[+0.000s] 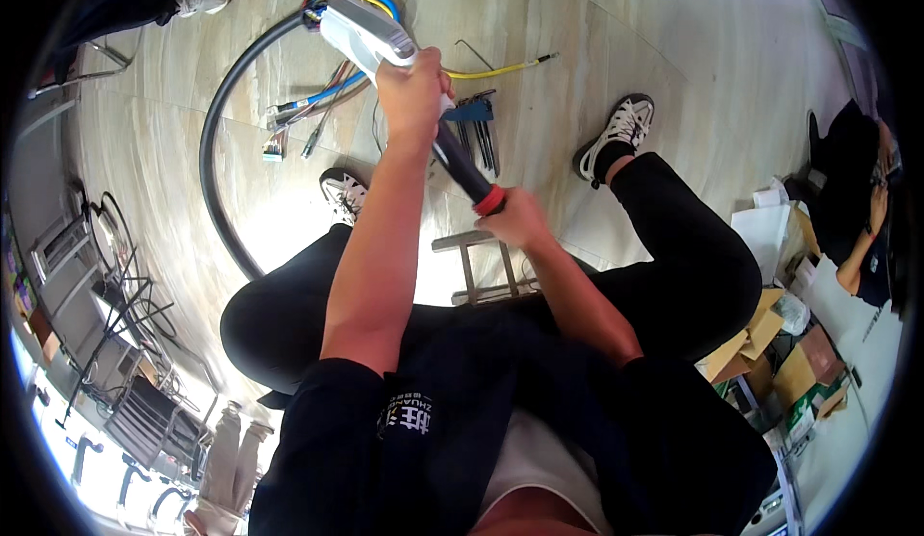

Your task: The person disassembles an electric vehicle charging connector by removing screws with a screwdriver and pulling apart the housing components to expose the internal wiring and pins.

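My left hand (411,98) is closed round a white plastic housing (358,36) that looks like a charging gun shell. A black tube (460,165) with a red ring (489,200) slants down from the housing toward me. My right hand (517,218) is closed at its lower end, just beyond the ring. At the housing's far end, blue and yellow wires (380,0) bunch beside a thick black cable (210,141), which loops down the left side to my knee. My fingers hide where the tube meets the housing.
On the floor lie loose blue wires (318,100), a yellow wire (510,70) and hex keys in a blue holder (472,113). A wooden stool (481,265) stands between my legs. Cardboard boxes (807,368) and another person (857,209) are at the right; metal chairs (72,267) at the left.
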A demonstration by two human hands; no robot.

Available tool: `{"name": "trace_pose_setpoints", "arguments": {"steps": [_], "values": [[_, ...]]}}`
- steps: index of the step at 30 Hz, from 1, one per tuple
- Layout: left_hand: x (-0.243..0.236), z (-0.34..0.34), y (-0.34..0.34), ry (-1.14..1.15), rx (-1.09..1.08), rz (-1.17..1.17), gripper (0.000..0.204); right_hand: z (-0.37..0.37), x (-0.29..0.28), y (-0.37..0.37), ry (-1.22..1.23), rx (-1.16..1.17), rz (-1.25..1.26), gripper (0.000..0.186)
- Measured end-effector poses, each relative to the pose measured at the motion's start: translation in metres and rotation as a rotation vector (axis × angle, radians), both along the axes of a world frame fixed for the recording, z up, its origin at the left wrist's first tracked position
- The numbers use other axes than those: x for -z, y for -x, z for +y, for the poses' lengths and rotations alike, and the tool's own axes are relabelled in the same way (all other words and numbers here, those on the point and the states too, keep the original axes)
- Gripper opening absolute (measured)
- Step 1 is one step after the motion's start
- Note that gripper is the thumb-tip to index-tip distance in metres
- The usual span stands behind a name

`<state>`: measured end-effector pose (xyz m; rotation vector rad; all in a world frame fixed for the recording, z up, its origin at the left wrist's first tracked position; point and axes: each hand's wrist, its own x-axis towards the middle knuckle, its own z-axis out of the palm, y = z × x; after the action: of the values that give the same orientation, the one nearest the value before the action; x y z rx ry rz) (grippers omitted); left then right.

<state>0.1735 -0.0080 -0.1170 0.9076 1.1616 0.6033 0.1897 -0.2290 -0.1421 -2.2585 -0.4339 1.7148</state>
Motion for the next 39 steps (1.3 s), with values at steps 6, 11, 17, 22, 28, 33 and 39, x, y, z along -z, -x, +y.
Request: {"name": "trace_pose_setpoints", "arguments": {"steps": [6, 11, 17, 22, 28, 33, 39], "values": [[0.002, 0.005, 0.028, 0.202, 0.076, -0.229, 0.009, -0.022, 0.026, 0.019, -0.135, 0.095, 0.148, 0.038], [-0.025, 0.015, 0.045, 0.388, 0.089, -0.404, 0.013, -0.027, 0.034, 0.004, -0.261, 0.005, 0.032, 0.037], [-0.066, 0.023, 0.068, 0.344, 0.085, -0.476, 0.011, 0.005, -0.004, -0.034, -0.762, -0.038, 0.121, 0.073], [-0.088, 0.013, 0.078, 0.369, 0.287, -0.699, 0.012, 0.087, -0.051, -0.028, -0.568, -0.036, 0.358, 0.053], [-0.099, 0.014, 0.080, 0.324, 0.488, -0.806, 0.019, 0.098, -0.069, -0.011, -0.552, 0.248, 0.365, 0.039], [-0.095, -0.040, 0.043, 0.104, 0.164, -0.306, 0.018, 0.092, -0.019, 0.010, -0.549, 0.172, 0.012, 0.042], [-0.079, -0.048, 0.045, 0.241, 0.304, -0.402, 0.019, 0.073, -0.010, 0.006, -0.571, 0.206, 0.019, 0.047]]}}
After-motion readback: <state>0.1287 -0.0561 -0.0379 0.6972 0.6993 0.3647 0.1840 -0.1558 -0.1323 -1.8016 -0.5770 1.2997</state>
